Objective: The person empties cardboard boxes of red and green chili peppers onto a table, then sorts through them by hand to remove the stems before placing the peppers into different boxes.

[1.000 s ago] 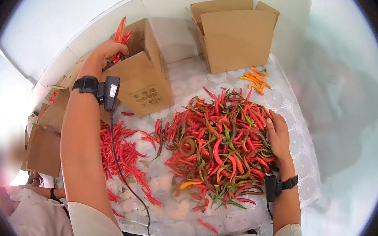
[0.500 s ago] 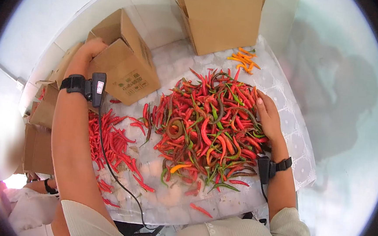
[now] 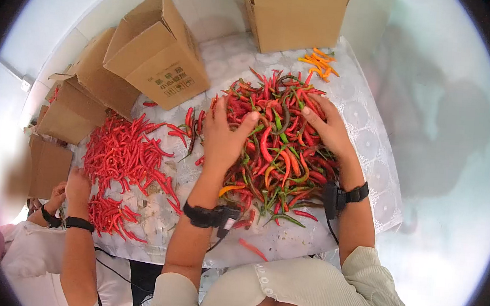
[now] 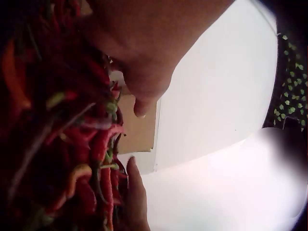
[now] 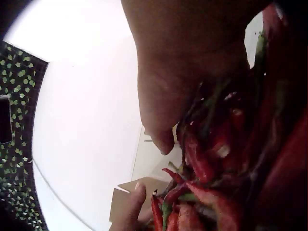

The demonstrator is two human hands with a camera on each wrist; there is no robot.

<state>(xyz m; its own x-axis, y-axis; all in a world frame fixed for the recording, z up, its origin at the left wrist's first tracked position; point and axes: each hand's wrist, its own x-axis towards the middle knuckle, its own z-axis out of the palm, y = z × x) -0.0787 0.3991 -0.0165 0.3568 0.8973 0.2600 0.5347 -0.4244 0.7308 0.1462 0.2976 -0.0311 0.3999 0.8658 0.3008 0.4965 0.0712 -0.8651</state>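
A big heap of chili peppers (image 3: 279, 155), mostly red with some green, dark and orange ones, lies on the table in front of me. My left hand (image 3: 223, 137) rests on the heap's left side, fingers and thumb spread. On its upper right side lies my right hand (image 3: 330, 130), its fingers reaching over the peppers and its thumb pointing inward. The two thumbs face each other across the top. In the left wrist view, peppers (image 4: 91, 139) fill the left side beside the dark hand. In the right wrist view, the right hand (image 5: 187, 82) bends over peppers.
An open cardboard box (image 3: 171, 74) stands behind on the left, another box (image 3: 297, 20) at the back. Orange peppers (image 3: 319, 63) lie near it. Smaller red peppers (image 3: 122, 156) cover the table's left, where another person's hand (image 3: 78, 187) is. More boxes (image 3: 74, 112) stand beyond.
My left hand held red peppers over the open box, dipped into it, and is now on the big heap without them. My right hand shifted inward over the heap. Another person's hand appeared at left.
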